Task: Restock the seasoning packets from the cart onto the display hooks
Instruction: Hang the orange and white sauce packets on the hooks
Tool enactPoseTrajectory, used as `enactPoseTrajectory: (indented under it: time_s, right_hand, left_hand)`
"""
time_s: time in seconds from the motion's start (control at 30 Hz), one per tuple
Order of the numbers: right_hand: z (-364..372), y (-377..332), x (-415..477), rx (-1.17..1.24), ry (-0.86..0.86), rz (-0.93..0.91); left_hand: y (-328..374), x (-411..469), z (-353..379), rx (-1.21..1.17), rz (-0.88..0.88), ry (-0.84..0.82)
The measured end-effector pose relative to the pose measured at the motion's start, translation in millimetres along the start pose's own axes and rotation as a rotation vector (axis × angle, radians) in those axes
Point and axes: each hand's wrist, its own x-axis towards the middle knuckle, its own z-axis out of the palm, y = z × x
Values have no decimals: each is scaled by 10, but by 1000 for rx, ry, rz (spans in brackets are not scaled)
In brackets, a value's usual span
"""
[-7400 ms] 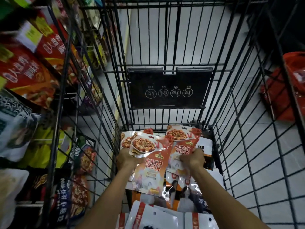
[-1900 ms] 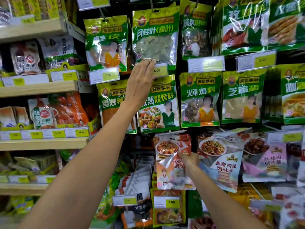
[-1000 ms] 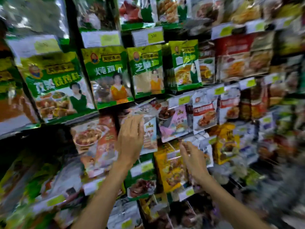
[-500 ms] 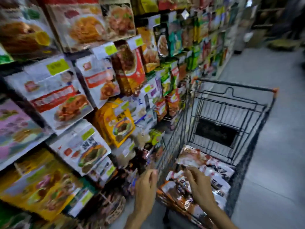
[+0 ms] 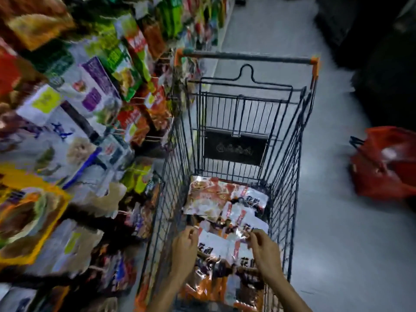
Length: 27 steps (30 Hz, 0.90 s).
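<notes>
- Grey shop-aisle floor point(image 5: 337, 244) stretches ahead. On my left is a blurred display wall of coloured foil packets point(image 5: 94, 91), hanging from thin wire display hooks point(image 5: 155, 138).
- One black wire shopping cart with orange handle corners point(image 5: 290, 154) stands just beside that wall. One black placard point(image 5: 234, 149) hangs on its far end.
- One red bag point(image 5: 387, 163) sits on the floor, well apart to the right.
- Seasoning packets, glossy orange-and-white pouches point(image 5: 216, 197), lie heaped and overlapping in the cart. I count at least five; blur hides the true number.
- Both of my grips are down inside the cart, above the heap.
- My right grip point(image 5: 262, 248) has its fingers curled, pinching the top edge of a shiny white pouch with black characters point(image 5: 216, 244).
- My left grip point(image 5: 184, 246) is curled at that pouch's other edge. I cannot tell whether it holds.
- I judge the step in hand to be picking fresh stock from the cart.
- The next move calls for lifting the pouch clear of its neighbours, turning left, and threading its hang hole onto the matching hook.
</notes>
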Motion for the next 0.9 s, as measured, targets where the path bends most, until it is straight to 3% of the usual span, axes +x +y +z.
enactPoseTrajectory:
  time_s: [0.3, 0.47, 0.67, 0.9]
  right_hand:
    - [947, 232, 1477, 250, -63, 279]
    - [1448, 468, 2100, 219, -73, 334]
    - [1836, 569, 2490, 192, -27, 352]
    - [1979, 605, 2566, 116, 122, 429]
  left_hand:
    - [-417, 1648, 656, 31, -134, -53]
    - [-755, 2287, 1105, 78, -152, -85]
    - [-1099, 2711, 1485, 201, -170, -140]
    - [-1164, 2694, 1729, 527, -147, -117]
